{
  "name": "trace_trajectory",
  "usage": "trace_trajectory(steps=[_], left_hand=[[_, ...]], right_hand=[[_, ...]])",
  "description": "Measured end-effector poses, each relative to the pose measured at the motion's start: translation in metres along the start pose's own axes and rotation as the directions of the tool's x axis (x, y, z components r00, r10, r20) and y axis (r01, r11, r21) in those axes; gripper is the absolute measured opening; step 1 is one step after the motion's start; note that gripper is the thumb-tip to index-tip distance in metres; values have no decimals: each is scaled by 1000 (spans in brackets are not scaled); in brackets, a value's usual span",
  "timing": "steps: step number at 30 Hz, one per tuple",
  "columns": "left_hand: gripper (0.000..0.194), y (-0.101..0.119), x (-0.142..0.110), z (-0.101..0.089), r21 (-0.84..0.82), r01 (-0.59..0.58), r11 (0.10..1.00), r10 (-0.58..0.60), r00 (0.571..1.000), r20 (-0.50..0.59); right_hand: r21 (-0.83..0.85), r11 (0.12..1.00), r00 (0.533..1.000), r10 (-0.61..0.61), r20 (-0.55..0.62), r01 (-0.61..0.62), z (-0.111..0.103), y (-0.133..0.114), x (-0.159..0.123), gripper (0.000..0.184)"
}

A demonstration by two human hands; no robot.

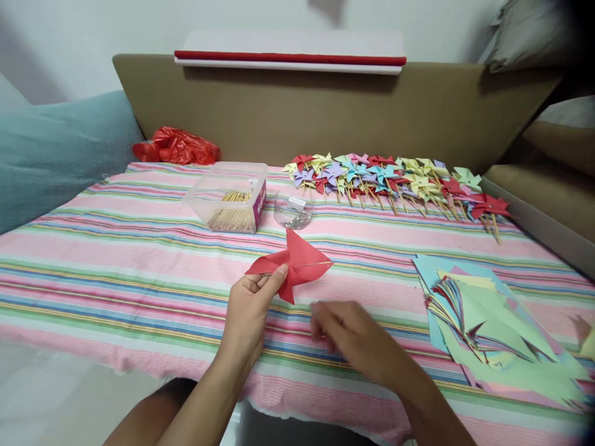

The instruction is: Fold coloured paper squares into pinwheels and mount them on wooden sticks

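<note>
A red paper pinwheel (304,251) is pinched at its middle between the thumb and fingers of my left hand (251,306), its points folded inward. My right hand (348,334) hovers just below and to the right of it, apart from the paper. Its fingers look bent but are smeared by motion, so I cannot tell whether they hold anything. Beyond the pinwheel stand a clear plastic box (202,198) with wooden sticks (232,217) and a small round clear container (279,214) with small silvery pieces.
Finished pinwheels on sticks (357,173) lie in rows at the back right. Cut coloured paper sheets (506,310) are stacked at the right on the striped cloth (139,272). A red plastic bag (181,147) rests at the back left, before a brown backrest (279,111).
</note>
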State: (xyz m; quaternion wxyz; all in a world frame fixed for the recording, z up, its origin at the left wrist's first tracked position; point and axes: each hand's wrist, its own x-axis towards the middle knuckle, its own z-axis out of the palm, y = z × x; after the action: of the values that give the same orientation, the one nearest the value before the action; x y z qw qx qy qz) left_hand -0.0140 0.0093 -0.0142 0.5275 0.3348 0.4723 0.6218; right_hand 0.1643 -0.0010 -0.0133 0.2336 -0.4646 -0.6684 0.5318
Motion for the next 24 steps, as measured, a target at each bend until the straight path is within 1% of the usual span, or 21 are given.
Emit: trace_trajectory(steps=[1,2,3,4,5,6,7,9,10,11,13,15,19,24], left_hand=[[26,1,-1,0,26,-1,1000,1,1000,7],[29,2,-3,0,68,-4,998,2,1000,20],[31,4,-5,1,125,-17,992,12,999,40],[31,5,-6,1,199,-49,979,36,997,71],[28,7,-8,1,282,-96,955,66,991,113],[23,8,-9,1,363,-153,919,98,981,166],[19,9,-10,2,429,-209,879,123,967,221],[15,10,-11,3,500,-282,819,140,942,304],[15,10,-11,3,511,-284,811,125,938,323],[16,10,-11,4,510,-265,818,99,939,328],[17,9,-10,5,494,-202,846,40,947,318],[20,10,-9,5,475,-132,870,-34,945,325],[24,13,-8,5,440,-45,897,-133,921,365],[28,14,-8,3,403,14,915,-180,909,377]], right_hand=[[78,997,991,28,-133,-17,-4,3,4,33],[186,982,966,55,-254,-7,-7,5,7,29],[304,952,933,80,-350,32,-12,5,9,26],[410,908,904,100,-416,88,-15,5,10,26],[488,861,888,108,-446,140,-19,4,11,30],[533,828,890,99,-445,174,-22,2,10,35],[547,816,906,71,-417,187,-24,0,9,41],[499,850,949,-7,-316,172,-25,-4,6,50],[450,878,962,-39,-269,162,-25,-4,5,50],[395,906,970,-62,-236,154,-24,-4,4,45],[298,944,974,-81,-211,143,-22,-2,4,28],[252,959,976,-75,-203,126,-19,0,5,20],[264,961,983,-41,-178,88,-18,3,5,20],[332,941,987,-13,-157,65,-19,4,4,23]])
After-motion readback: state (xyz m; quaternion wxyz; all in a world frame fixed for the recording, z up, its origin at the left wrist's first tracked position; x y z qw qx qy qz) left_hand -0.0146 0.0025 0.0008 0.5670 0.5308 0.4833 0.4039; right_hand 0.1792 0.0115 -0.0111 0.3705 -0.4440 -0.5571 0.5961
